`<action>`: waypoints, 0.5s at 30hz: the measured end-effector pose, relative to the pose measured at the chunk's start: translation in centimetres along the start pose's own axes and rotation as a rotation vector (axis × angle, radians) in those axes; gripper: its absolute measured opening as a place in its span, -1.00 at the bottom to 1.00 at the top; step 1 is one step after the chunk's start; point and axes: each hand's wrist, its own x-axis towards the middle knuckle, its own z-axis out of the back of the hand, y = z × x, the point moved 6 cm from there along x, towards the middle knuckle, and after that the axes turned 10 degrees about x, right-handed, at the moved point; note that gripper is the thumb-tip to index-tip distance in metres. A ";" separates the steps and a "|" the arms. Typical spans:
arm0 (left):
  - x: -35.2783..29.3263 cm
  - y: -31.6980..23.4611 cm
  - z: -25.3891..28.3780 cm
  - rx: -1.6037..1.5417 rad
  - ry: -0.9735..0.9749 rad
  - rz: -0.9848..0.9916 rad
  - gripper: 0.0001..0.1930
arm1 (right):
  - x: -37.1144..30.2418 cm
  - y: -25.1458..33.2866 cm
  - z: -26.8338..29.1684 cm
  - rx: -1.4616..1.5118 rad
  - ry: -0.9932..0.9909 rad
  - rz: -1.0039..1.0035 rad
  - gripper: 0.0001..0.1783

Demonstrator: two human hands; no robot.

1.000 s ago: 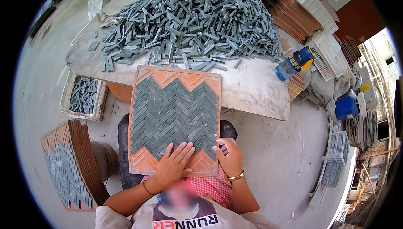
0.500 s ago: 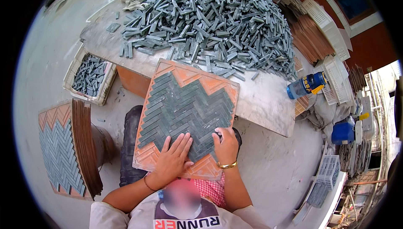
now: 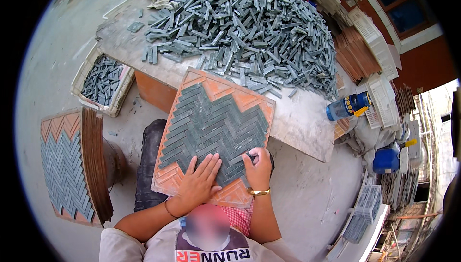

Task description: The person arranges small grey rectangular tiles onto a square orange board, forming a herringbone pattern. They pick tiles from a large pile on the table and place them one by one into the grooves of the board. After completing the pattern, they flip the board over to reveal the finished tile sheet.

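While an orange tray (image 3: 169, 180) spans the lap (image 3: 240, 218), its grey-green herringbone strips (image 3: 216, 127) end in zigzags; left hand (image 3: 200, 179) lies flat on them, right hand (image 3: 258, 168) curls at the edge, grip unclear to me.

The grey-green strips (image 3: 216, 130) look like matt, faintly dusty stone, set in a dull, ridged orange tray (image 3: 250, 100) (plastic or rubber, hard to tell). The tabletop (image 3: 305, 130) seems rough and chalky; the bottle (image 3: 340, 110) is translucent plastic, the bangle (image 3: 259, 192) shiny gold-coloured metal, the checked garment (image 3: 241, 218) cloth.
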 end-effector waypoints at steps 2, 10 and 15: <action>0.0 0.0 0.1 -0.005 -0.007 -0.003 -0.21 | -0.2 -0.5 0.0 0.177 0.029 -0.088 -0.77; 0.5 0.9 3.1 -0.744 -0.071 0.218 -0.27 | -2.1 2.1 0.7 0.762 0.108 -0.308 -0.91; 0.4 0.1 0.8 -1.422 0.003 0.408 -0.55 | -3.1 3.9 1.0 0.853 0.158 -0.295 -0.92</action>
